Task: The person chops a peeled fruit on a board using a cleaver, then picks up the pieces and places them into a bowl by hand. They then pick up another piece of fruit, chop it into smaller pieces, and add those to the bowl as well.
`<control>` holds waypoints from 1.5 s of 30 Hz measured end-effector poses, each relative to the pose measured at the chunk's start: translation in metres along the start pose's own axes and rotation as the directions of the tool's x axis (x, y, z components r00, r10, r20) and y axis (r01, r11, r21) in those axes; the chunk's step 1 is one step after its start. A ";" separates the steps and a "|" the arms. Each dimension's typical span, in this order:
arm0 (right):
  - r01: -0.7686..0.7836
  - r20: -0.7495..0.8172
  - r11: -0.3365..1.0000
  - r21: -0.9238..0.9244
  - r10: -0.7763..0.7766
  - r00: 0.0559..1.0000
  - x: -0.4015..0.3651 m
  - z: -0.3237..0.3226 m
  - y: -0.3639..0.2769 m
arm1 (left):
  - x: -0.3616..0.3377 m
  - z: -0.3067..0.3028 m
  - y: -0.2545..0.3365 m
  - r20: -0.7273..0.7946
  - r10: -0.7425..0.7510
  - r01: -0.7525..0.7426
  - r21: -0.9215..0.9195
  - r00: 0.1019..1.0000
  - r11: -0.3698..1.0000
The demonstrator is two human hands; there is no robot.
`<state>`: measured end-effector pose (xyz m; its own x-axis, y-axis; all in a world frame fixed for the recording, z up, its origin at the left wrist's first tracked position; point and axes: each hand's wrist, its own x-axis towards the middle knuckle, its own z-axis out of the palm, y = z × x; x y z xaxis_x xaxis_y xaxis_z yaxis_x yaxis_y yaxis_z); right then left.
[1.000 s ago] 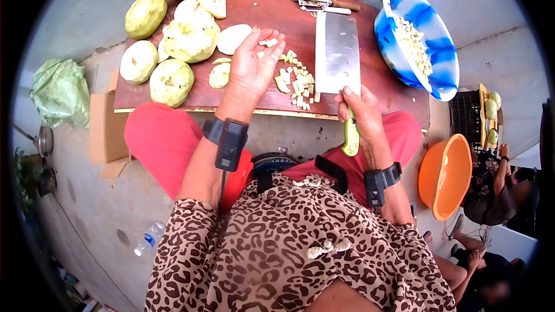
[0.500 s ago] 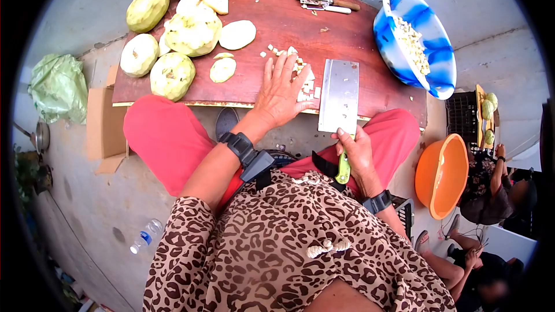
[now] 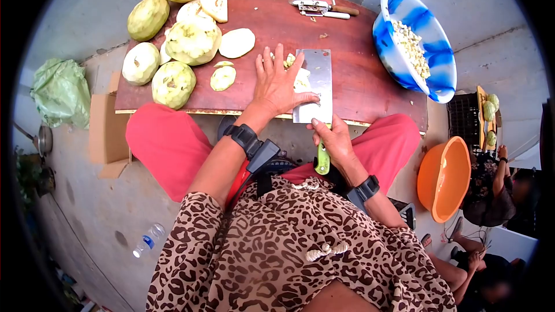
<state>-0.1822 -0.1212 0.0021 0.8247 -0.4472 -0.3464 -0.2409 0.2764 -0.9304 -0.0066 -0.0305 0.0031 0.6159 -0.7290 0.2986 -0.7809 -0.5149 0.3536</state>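
Observation:
My right hand (image 3: 335, 141) grips the green handle of a wide cleaver (image 3: 319, 75), whose blade lies flat near the front of the red table (image 3: 358, 52). Some pale diced pieces (image 3: 301, 80) rest on the blade's left part. Beside them my left hand (image 3: 277, 84) is spread, its thumb over the blade and its fingers reaching across the tabletop; part of the pieces is hidden beneath it. Left of that hand are a small pale slice (image 3: 223, 78) and a larger one (image 3: 237, 43). Several peeled pale-green fruits (image 3: 192, 40) are grouped on the table's left end.
A blue and white basin (image 3: 439, 52) with diced pieces stands at the table's right. Peelers (image 3: 318, 6) lie at the back. An orange tub (image 3: 442, 179) is on the floor, with two people beyond it. A cardboard box (image 3: 107, 133) stands at the left.
The cleaver has moved left, and its blade is now under some of the diced pieces. My right hand has moved left with it. My left hand's thumb now reaches over the blade.

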 end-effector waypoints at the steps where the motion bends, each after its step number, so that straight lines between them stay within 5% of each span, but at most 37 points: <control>1: 0.003 0.019 1.000 0.005 -0.003 1.000 0.004 0.004 0.000 | 0.001 0.001 -0.002 -0.010 0.012 -0.012 -0.054 1.000 0.998; 13: 0.045 0.115 0.999 0.011 -0.046 0.992 0.037 0.048 0.005 | 0.007 0.021 -0.015 -0.298 -0.142 0.015 -0.392 0.944 0.920; 23: 0.027 0.151 0.995 0.098 -0.042 0.988 0.025 0.039 -0.011 | 0.011 0.015 0.005 -0.302 -0.191 0.047 -0.426 0.934 0.904; 33: 0.130 0.021 0.971 0.199 -0.137 0.990 0.002 -0.009 -0.101 | 0.087 -0.033 0.090 -0.359 0.032 -0.193 -0.422 0.933 0.886; 45: 0.496 -0.329 0.857 -0.138 -0.512 0.793 0.007 -0.108 -0.166 | 0.196 0.000 0.210 -0.370 0.323 -0.488 -0.581 0.871 0.651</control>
<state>-0.1917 -0.2621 0.1408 0.6090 -0.7765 0.1621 0.1324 -0.1020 -0.9859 -0.0496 -0.2818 0.1362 0.3227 -0.6348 0.7021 -0.7485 0.2829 0.5998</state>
